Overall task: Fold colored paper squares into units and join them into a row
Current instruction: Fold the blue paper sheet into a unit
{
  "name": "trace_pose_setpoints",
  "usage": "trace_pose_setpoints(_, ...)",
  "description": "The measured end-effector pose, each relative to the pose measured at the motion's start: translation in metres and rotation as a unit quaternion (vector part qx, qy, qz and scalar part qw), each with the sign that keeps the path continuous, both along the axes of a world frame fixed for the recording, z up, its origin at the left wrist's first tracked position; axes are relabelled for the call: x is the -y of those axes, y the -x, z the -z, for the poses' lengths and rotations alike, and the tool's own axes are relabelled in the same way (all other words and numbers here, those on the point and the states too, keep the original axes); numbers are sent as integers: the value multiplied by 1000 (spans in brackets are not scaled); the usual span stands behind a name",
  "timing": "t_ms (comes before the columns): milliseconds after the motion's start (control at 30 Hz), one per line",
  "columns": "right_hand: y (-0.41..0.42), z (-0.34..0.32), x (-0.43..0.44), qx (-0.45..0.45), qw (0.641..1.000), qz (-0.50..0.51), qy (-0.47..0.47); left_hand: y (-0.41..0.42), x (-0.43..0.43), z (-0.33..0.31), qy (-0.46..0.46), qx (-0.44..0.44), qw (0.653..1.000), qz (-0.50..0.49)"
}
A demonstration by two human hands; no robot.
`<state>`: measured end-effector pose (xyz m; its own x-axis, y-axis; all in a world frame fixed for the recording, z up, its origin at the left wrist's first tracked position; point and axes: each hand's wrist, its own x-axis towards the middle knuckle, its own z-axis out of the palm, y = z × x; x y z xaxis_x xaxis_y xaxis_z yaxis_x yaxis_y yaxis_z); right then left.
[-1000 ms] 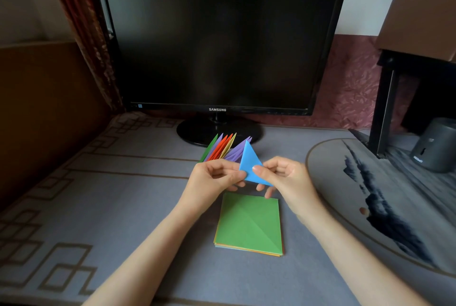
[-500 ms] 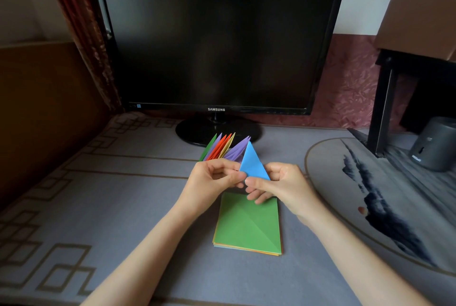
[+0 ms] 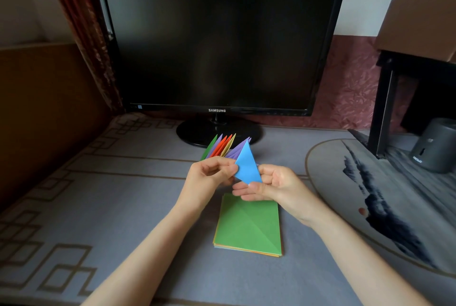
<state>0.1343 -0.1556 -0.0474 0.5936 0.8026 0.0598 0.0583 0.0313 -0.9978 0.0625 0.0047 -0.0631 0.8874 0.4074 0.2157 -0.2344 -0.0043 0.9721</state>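
A row of folded paper units (image 3: 223, 147) in green, purple, orange, yellow and purple fans upward above the table. My left hand (image 3: 209, 175) pinches its base. At the row's right end stands a blue folded triangle (image 3: 246, 165), its point up. My right hand (image 3: 276, 186) holds the blue unit's lower corner between thumb and fingers, pressed against the row. Below both hands, a stack of paper squares (image 3: 249, 225) lies flat on the mat, a creased green sheet on top.
A black Samsung monitor (image 3: 219, 41) and its round stand (image 3: 197, 133) sit just behind the hands. A grey cylindrical device (image 3: 436, 147) and a dark shelf leg (image 3: 382, 108) stand at the right. A wooden panel (image 3: 44, 108) borders the left.
The blue unit has tilted more upright and moved in against the purple end of the row. My right hand's grip has slid down to its lower corner.
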Motion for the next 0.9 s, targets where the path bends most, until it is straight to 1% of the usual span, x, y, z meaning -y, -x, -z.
trace_pose_setpoints(67,0,-4,1,35,999,34,20,1,-1,-1,-18,6,1000,-4)
trace_pose_setpoints(167,-2,-6,2,99,987,125,29,3,-1,-1,-103,8,994,16)
trace_pose_setpoints(267,-4,-4,2,118,980,158,15,5,3,-2,-139,13,989,55)
trace_pose_setpoints(333,-5,-2,0,116,979,168,5,5,4,-2,-143,19,988,53)
trace_pose_setpoints(400,-5,-1,-1,106,978,182,-8,5,5,-3,-117,17,992,38)
trace_pose_setpoints(467,-5,0,-3,90,976,197,-30,4,6,-3,-68,-10,997,38)
trace_pose_setpoints(533,-5,1,-3,77,974,207,-50,4,8,-4,-49,-49,996,64)
trace_pose_setpoints(633,-6,1,-3,61,975,207,-50,4,7,-4,-49,-59,994,77)
trace_pose_setpoints(800,-9,-1,1,35,986,160,-20,3,-1,-1,-83,-39,995,27)
trace_pose_setpoints(900,-13,-1,4,36,988,153,-1,0,-4,4,-128,-42,991,-3)
